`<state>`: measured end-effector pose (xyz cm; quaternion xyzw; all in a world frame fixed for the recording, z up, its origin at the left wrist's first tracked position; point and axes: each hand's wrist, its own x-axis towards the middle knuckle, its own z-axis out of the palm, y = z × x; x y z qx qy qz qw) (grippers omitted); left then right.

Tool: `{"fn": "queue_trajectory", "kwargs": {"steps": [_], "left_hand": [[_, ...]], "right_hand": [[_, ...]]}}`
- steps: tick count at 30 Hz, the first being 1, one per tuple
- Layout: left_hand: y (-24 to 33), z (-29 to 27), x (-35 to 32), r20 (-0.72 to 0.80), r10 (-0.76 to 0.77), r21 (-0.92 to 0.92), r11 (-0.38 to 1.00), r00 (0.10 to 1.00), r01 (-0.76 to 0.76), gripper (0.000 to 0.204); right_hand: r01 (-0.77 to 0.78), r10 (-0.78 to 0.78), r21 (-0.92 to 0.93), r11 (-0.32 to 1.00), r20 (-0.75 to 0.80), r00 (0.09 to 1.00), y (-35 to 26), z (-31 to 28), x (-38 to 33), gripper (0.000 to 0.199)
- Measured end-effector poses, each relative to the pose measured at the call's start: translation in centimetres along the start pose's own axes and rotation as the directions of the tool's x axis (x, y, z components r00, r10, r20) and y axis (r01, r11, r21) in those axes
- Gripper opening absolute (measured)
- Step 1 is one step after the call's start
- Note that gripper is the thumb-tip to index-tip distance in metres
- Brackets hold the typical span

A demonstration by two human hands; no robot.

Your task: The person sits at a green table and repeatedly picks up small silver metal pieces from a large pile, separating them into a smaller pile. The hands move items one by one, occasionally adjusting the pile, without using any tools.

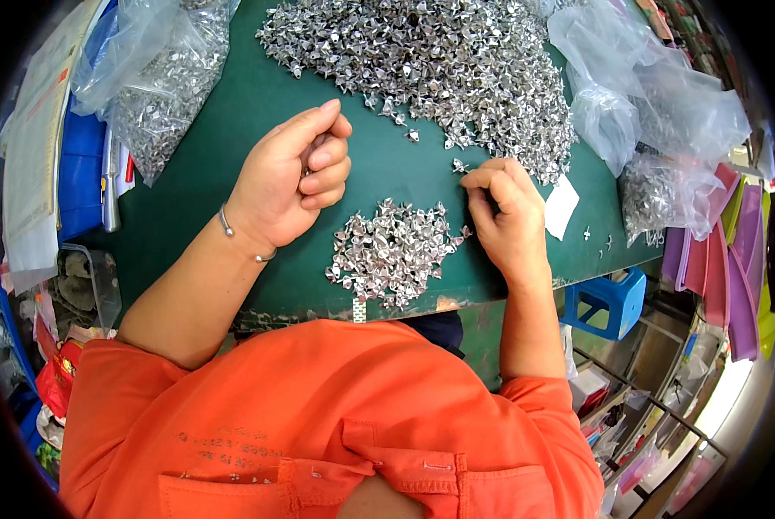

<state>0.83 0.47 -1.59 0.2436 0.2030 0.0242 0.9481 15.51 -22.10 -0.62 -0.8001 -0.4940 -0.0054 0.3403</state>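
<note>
My left hand (pixel 294 177) is raised over the green table, palm turned inward, its fingers curled into the palm. A small dark glint shows between those fingers, too hidden to name. At the near edge of the large heap of small silvery metal pieces (pixel 439 69), my right hand (pixel 507 216) has thumb and forefinger pinched together. One loose metal piece (pixel 459 165) lies right beside its fingertips; whether the pinch holds another is hidden. Between my hands, closer to me, sits a smaller pile of the same pieces (pixel 392 253).
Clear plastic bags of metal pieces stand at the left (pixel 167 104) and right (pixel 664 186) of the green table (pixel 205 225). A white paper scrap (pixel 561 208) lies right of my right hand. Below the table's right edge is a blue stool (pixel 608 304). Blue bins (pixel 83 173) line the left.
</note>
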Motion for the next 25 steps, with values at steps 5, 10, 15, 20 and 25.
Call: {"fn": "queue_trajectory", "kwargs": {"steps": [5, 10, 15, 20, 25], "left_hand": [[0.0, 0.1, 0.0, 0.004, 0.0, -0.008, 1.0, 1.0, 0.0, 0.03], [0.0, 0.1, 0.0, -0.005, 0.001, 0.003, 1.0, 1.0, -0.001, 0.03], [0.0, -0.1, 0.1, 0.029, 0.004, -0.012, 1.0, 1.0, -0.004, 0.029], [-0.1, -0.4, 0.1, 0.033, 0.01, -0.023, 1.0, 0.999, -0.009, 0.029], [-0.1, 0.0, 0.0, 0.007, 0.003, 0.008, 1.0, 1.0, -0.003, 0.03]], "right_hand": [[-0.182, 0.184, 0.043, 0.982, -0.059, 0.981, 0.0, -0.7, 0.2, 0.011], [-0.002, 0.001, -0.035, 0.999, -0.049, 0.999, 0.2, 0.5, 0.6, 0.016], [-0.017, 0.01, -0.098, 0.995, -0.072, 0.997, 0.2, -0.4, -0.2, 0.016], [-0.103, 0.11, 0.097, 0.99, -0.078, 0.991, -0.1, -1.3, -0.8, 0.01], [-0.266, 0.279, 0.176, 0.948, -0.051, 0.959, 0.8, -2.0, -1.6, 0.014]]}}
